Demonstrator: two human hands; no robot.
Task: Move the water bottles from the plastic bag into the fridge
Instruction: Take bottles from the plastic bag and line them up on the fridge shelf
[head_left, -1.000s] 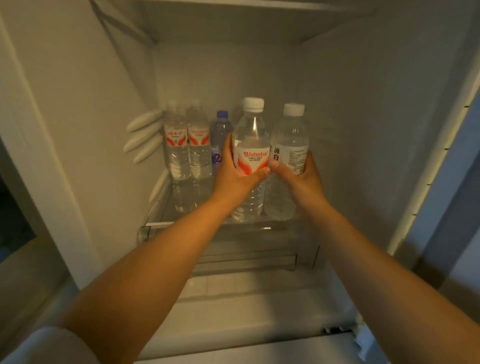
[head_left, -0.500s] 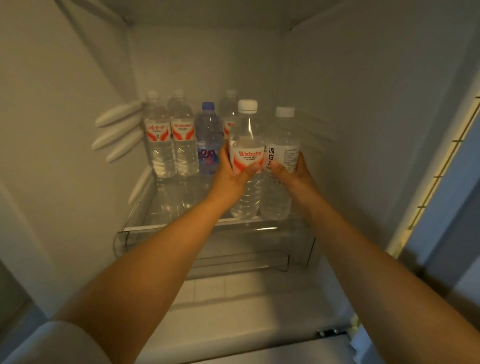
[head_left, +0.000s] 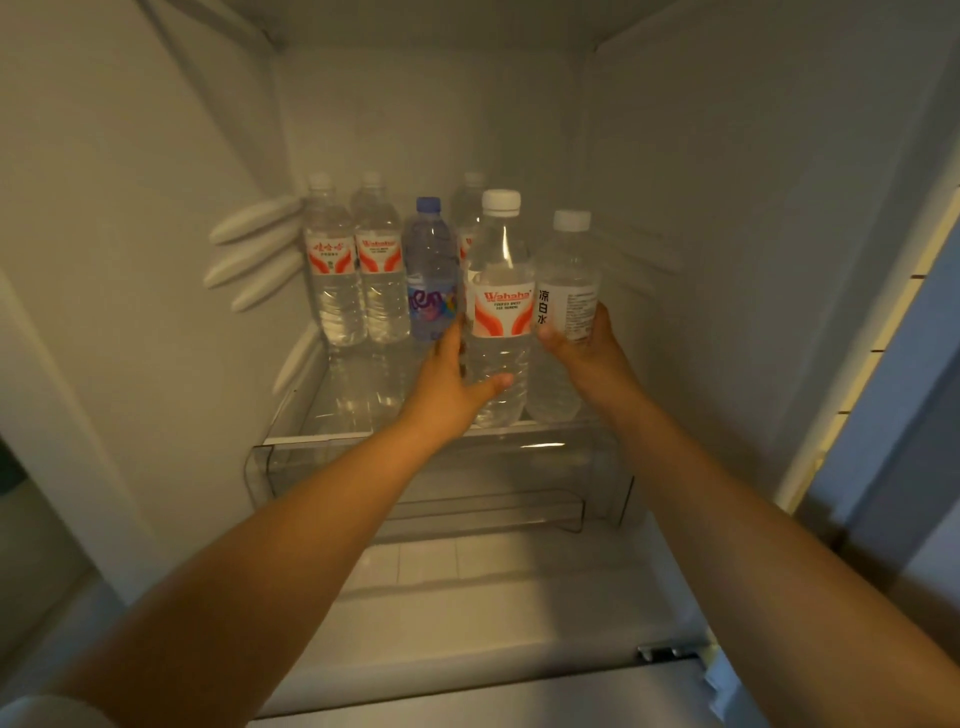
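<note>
Where shelf edge (head_left: 395, 439) ends, two bottles (head_left: 501, 312).

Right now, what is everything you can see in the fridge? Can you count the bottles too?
Wahaha bottles: four, clear with red-and-white labels and white caps; two back left, one half hidden at the back, one in front.
Blue-capped bottle: one, clear with purple label, middle back.
White-label bottle: one, clear, white cap, front right.
Glass shelf: one, clear, under the bottles.
Fridge wall: white, all around.
Left hand: holds the front Wahaha bottle low down.
Right hand: grips the white-label bottle.
</note>
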